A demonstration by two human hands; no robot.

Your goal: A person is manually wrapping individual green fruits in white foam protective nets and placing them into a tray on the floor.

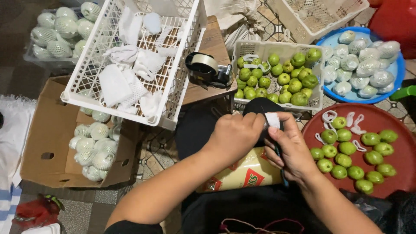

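My left hand [236,135] and my right hand [291,149] meet just above my lap. Between them sits a white foam net sleeve [272,119], pinched by the right thumb and fingers while the left hand closes around whatever is under it; a fruit inside is hidden. Just to the right, a red round tray [396,119] carries several bare green fruits [346,148] and a few loose white foam rings [330,116]. A white crate [242,45] full of green fruits [294,84] stands beyond my hands.
A tilted white crate [86,82] holding foam sleeves rests over a cardboard box [43,130] of wrapped fruits. A blue basin [401,71] holds more wrapped fruits. A tape dispenser [207,69] sits on a wooden stool. A yellow plastic packet [247,173] lies on my lap.
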